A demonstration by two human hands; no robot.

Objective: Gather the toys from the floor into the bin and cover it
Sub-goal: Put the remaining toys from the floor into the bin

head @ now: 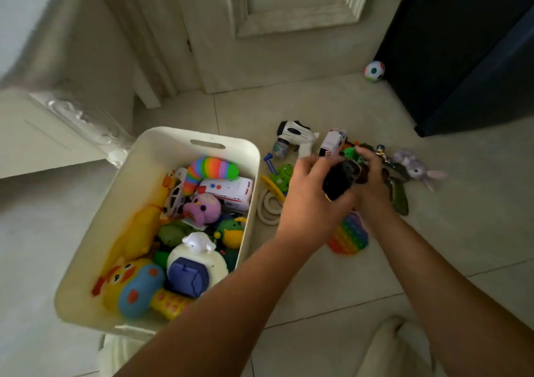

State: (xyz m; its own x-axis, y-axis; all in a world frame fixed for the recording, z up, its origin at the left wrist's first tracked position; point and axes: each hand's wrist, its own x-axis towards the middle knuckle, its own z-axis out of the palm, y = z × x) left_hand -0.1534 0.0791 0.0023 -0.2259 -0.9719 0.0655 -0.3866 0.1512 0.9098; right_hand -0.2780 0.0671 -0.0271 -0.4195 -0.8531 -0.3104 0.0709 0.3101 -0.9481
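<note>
A white bin (173, 142) on the floor is filled with several toys: a rainbow slug (212, 171), a pink octopus (202, 207), a yellow duck (130, 281). To its right lies a pile on the tiles: a white bubble gun (294, 135), a toy ambulance (332, 142), a green frog (281, 174), cream rings (267, 206), a rainbow pop-it (351, 236), a grey bunny (416, 167). My left hand (309, 200) grips a black toy (339, 181) above the pile. My right hand (371, 178) closes on dark green toys beside it.
A spotted ball (374, 71) rests far back by a dark cabinet (462, 58). A cream door (274, 29) stands behind the pile. A white furniture piece (43, 133) sits left of the bin. Pale fabric (396, 347) lies at the bottom right.
</note>
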